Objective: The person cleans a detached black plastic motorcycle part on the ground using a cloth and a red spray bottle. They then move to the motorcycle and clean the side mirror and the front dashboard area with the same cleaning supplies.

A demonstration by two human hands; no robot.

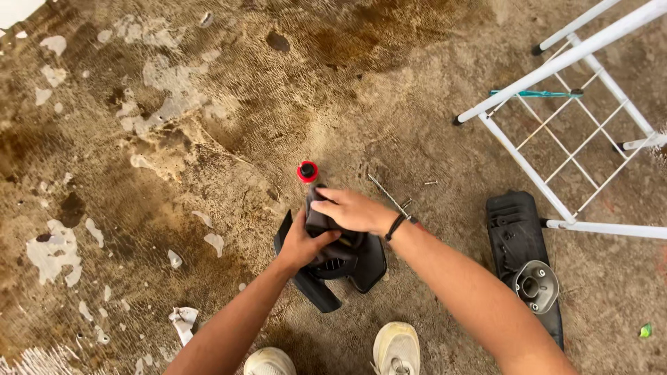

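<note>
The black plastic housing (pixel 340 260) sits on the stained concrete floor (pixel 208 139) just ahead of my two pale shoes (pixel 396 347), which poke in at the bottom edge of the view. It stands roughly in the middle of the frame, with flared black flaps spreading to either side and a slotted grille on its near face. My left hand (pixel 306 243) comes up from below and wraps around the near left side of the housing, thumb hooked over its upper part, fingers closed on it. My right hand (pixel 351 208) reaches across from the right and lies flat over the top, fingers bent down over the far edge and clamped there. A dark band (pixel 396 226) circles that wrist. Both hands are on the same piece, close together, almost touching.

Just beyond the housing, a small red cap with a black centre (pixel 307 171) lies on the floor, close to my right fingertips but apart from them. A long thin metal screw (pixel 389 196) lies at an angle just beside the right wrist. Off to the right rests a flat black panel (pixel 517 250) with a grey round metal part (pixel 535 286) on its near end. Farther right and back, a white wire rack (pixel 577 132) lies tipped over, with a teal rod (pixel 535 93) across it.
</note>
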